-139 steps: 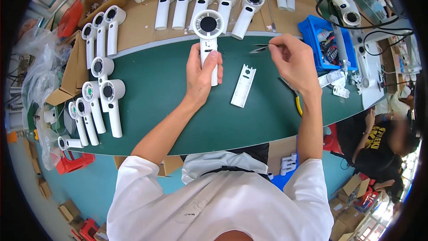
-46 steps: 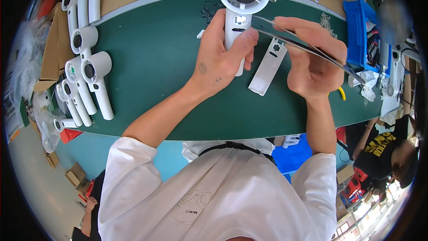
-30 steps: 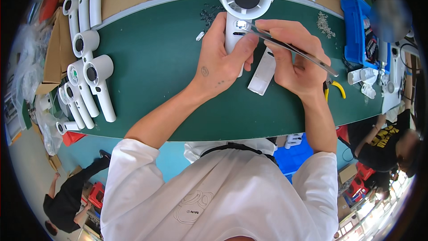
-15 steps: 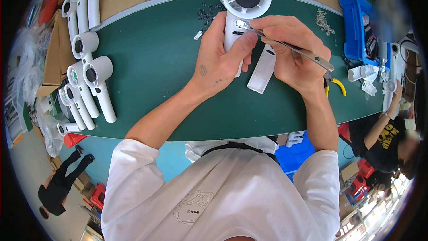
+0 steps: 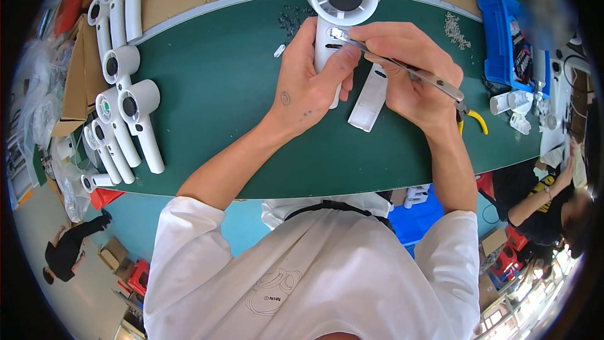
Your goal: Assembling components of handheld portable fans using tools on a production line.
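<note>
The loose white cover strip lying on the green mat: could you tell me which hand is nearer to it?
Right. The right hand hovers directly over the cover strip, holding tweezers; the left hand grips the white fan beside it.

A person seen from above wears a loose white short-sleeved T-shirt (image 5: 314, 277) with a small line-drawn emblem on the chest. Both forearms are bare. The left hand (image 5: 308, 88) carries small dark tattoos — a tiny smiley and a few dots — near the wrist.
</note>
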`<action>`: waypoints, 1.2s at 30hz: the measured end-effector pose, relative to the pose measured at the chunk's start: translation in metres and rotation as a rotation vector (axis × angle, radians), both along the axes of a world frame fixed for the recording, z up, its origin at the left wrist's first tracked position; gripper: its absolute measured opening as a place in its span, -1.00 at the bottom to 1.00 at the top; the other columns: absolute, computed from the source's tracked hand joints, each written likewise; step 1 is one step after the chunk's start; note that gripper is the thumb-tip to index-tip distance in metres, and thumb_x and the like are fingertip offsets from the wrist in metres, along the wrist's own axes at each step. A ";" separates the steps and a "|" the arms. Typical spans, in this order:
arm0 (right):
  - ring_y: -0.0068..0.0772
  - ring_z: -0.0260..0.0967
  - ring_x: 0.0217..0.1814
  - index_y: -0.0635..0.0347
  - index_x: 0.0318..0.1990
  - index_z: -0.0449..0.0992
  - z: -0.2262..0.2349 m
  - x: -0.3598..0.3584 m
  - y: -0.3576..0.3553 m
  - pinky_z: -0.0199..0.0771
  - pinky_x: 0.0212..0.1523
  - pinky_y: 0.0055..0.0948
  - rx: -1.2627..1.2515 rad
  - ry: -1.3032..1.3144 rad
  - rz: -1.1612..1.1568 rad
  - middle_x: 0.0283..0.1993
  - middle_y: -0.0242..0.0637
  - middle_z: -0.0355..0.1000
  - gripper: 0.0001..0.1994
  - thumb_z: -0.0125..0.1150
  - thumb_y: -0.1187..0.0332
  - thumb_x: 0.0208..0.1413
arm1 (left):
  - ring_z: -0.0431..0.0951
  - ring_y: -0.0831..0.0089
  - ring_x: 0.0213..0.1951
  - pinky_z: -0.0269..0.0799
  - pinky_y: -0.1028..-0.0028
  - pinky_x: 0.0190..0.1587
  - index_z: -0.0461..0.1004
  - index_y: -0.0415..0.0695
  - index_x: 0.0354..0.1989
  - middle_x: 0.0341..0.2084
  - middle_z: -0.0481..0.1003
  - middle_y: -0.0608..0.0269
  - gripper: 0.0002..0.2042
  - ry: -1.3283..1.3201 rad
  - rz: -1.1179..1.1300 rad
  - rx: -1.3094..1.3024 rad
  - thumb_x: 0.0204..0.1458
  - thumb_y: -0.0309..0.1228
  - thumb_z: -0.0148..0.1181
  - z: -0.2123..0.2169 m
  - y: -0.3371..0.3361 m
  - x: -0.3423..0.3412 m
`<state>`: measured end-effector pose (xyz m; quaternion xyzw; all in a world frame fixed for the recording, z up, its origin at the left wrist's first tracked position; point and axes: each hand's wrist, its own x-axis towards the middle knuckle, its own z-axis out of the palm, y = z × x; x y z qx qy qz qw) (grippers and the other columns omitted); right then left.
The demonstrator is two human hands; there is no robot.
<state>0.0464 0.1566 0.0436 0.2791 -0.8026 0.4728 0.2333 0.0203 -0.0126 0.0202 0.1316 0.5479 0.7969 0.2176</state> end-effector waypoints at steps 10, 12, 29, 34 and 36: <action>-0.37 0.51 -0.29 0.37 -0.20 0.52 0.013 0.001 0.003 0.53 -0.30 -0.45 -0.409 0.143 -0.099 -0.22 -0.10 0.54 -0.81 0.24 0.62 -0.02 | 0.44 0.58 -0.54 0.37 0.54 -0.55 0.24 -0.27 -0.17 -0.43 0.42 0.22 -0.78 -0.038 0.025 -0.005 0.14 -0.45 0.11 0.010 -0.001 -0.003; -0.46 0.47 -0.38 0.37 -0.23 0.51 0.027 0.004 0.028 0.46 -0.37 -0.46 -0.187 0.060 -0.319 -0.31 -0.16 0.54 -0.82 0.23 0.42 0.09 | 0.44 0.57 -0.55 0.38 0.51 -0.55 0.24 -0.26 -0.17 -0.43 0.41 0.21 -0.77 -0.008 0.036 -0.003 0.14 -0.42 0.12 0.010 -0.002 -0.003; -0.32 0.45 -0.48 0.23 -0.25 0.54 0.028 0.010 0.035 0.38 -0.46 -0.39 0.601 -0.283 -0.593 -0.47 -0.23 0.49 -0.84 0.24 0.36 0.07 | 0.44 0.58 -0.58 0.38 0.54 -0.60 0.26 -0.24 -0.19 -0.44 0.39 0.26 -0.79 0.085 0.120 0.035 0.11 -0.47 0.15 0.009 -0.007 -0.007; -0.60 0.36 -0.50 0.24 -0.27 0.57 0.025 0.012 0.002 0.32 -0.49 -0.61 0.116 -0.260 -0.379 -0.42 -0.34 0.49 -0.92 0.23 0.49 0.08 | 0.45 0.58 -0.59 0.38 0.54 -0.61 0.27 -0.23 -0.19 -0.47 0.40 0.27 -0.79 0.093 0.115 0.013 0.10 -0.46 0.16 0.009 -0.008 -0.005; -0.59 0.36 -0.50 0.25 -0.27 0.57 0.019 0.011 -0.006 0.32 -0.50 -0.61 0.098 -0.216 -0.365 -0.43 -0.35 0.49 -0.92 0.25 0.51 0.06 | 0.45 0.59 -0.59 0.39 0.54 -0.60 0.27 -0.23 -0.19 -0.49 0.41 0.28 -0.79 0.097 0.085 -0.029 0.10 -0.46 0.16 0.009 -0.009 -0.003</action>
